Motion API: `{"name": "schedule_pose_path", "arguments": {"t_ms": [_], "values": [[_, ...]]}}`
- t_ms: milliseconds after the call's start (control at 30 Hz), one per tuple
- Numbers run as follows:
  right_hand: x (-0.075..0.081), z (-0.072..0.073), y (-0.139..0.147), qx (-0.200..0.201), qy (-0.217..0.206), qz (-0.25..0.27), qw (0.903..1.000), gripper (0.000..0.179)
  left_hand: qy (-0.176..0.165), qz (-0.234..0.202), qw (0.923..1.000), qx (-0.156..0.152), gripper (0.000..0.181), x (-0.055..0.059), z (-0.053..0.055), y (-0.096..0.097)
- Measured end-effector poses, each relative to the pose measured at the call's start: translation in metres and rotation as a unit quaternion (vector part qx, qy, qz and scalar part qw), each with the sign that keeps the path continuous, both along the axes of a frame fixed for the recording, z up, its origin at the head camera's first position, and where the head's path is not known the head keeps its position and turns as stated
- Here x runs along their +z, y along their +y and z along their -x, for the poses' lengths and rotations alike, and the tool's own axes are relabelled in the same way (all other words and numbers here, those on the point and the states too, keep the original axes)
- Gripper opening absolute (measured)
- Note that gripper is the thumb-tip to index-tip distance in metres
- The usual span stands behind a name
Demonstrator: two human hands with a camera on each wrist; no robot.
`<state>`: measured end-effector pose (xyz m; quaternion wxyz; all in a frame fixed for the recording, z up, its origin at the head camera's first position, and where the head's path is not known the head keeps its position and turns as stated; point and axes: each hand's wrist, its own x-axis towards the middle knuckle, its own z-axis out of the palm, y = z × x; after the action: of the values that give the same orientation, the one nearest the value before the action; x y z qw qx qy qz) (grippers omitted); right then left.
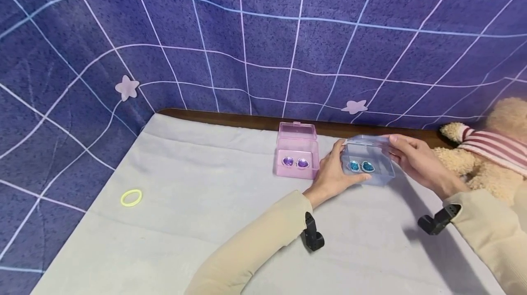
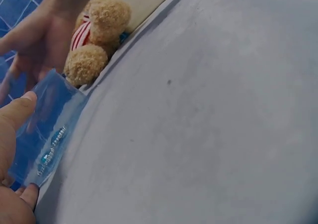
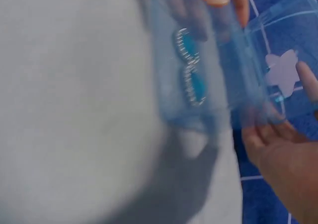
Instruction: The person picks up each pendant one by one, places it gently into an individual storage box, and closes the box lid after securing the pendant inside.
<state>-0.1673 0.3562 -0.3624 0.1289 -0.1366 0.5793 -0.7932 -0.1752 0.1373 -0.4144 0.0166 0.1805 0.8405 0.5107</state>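
Note:
A clear blue plastic box (image 1: 384,177) has its hinged lid (image 1: 364,140) raised. Inside lie two teal jewelled pieces (image 1: 367,167) with sparkling rims, one of them heart-shaped. My left hand (image 1: 332,176) grips the box's left side, thumb along the front and fingers toward the back. At the right edge of the lid, my right hand (image 1: 416,160) has its thumb on one face and its fingers on the other, as the right wrist view also shows. Just left of the left hand stands an open pink box (image 1: 297,172) with two purple jewelled pieces (image 1: 302,163) in it.
A yellow ring-shaped band (image 1: 131,198) lies on the white cloth (image 1: 173,240) at the left. A teddy bear (image 1: 494,148) in a striped top sits at the right. Behind the table's brown back edge (image 1: 214,118) hangs a blue gridded curtain (image 1: 263,39).

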Motion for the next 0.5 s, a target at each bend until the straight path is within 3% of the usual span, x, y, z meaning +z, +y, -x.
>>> {"name": "schedule_pose_path", "arguments": {"t_ms": [100,200,267,367,500], "values": [[-0.009,-0.009,0.005,-0.002,0.033,-0.076,0.9966,0.033,0.005,0.009,0.9999,-0.003,0.102,-0.001,0.001,0.0],[-0.017,-0.014,0.008,-0.028,0.077,-0.188,0.9788,0.037,0.019,0.012,0.9996,-0.015,0.1,-0.002,0.002,-0.001],[-0.022,-0.017,0.009,-0.046,0.101,-0.233,0.966,0.039,0.025,0.012,0.9994,-0.021,0.097,-0.003,0.002,-0.001],[-0.026,-0.018,0.009,-0.067,0.124,-0.261,0.9549,0.043,0.026,0.008,0.9993,-0.026,0.093,-0.003,0.002,-0.001],[-0.028,-0.021,0.008,-0.066,0.122,-0.258,0.9563,0.049,0.024,0.002,0.9995,-0.021,0.08,-0.002,0.001,0.001]]}}
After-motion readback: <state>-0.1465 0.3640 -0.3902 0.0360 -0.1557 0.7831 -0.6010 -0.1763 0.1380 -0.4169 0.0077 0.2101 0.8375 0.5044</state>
